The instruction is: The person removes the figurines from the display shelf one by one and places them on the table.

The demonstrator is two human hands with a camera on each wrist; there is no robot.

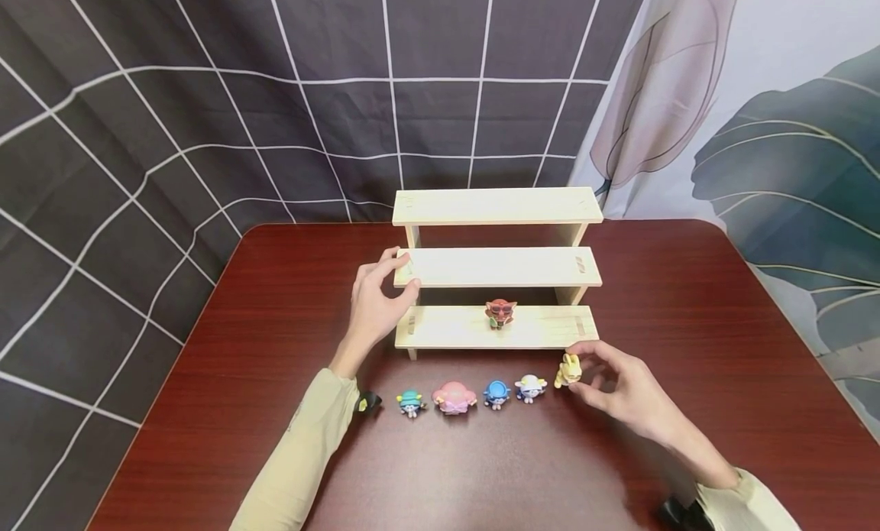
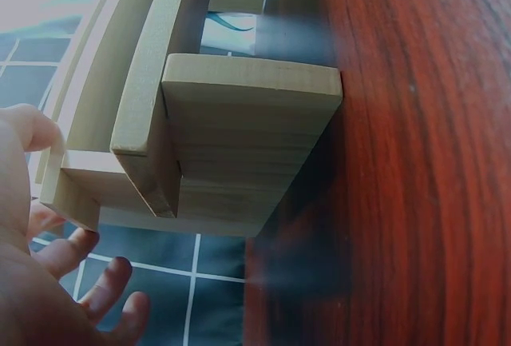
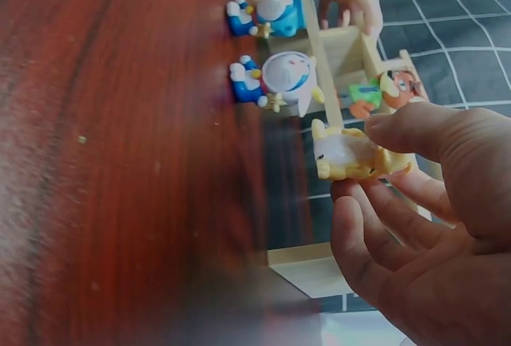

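A three-tier wooden display shelf (image 1: 495,267) stands on the table. My left hand (image 1: 376,302) holds the left end of its middle board, thumb at the front corner; in the left wrist view the other fingers (image 2: 104,290) spread beside that end. Between thumb and fingertips, my right hand (image 1: 622,382) pinches a yellow figurine (image 1: 568,370) with upright ears, just in front of the lowest board's right end. In the right wrist view this figurine (image 3: 347,154) is held clear of the table. A red-brown figurine (image 1: 499,314) with dark glasses stands mid-way along the lowest board.
In front of the shelf is a row of figurines: a teal-hatted one (image 1: 410,403), a pink one (image 1: 454,398), a blue one (image 1: 496,394) and a white-hatted one (image 1: 531,388). Behind the dark red table (image 1: 296,286) hangs a grey checked curtain (image 1: 344,111).
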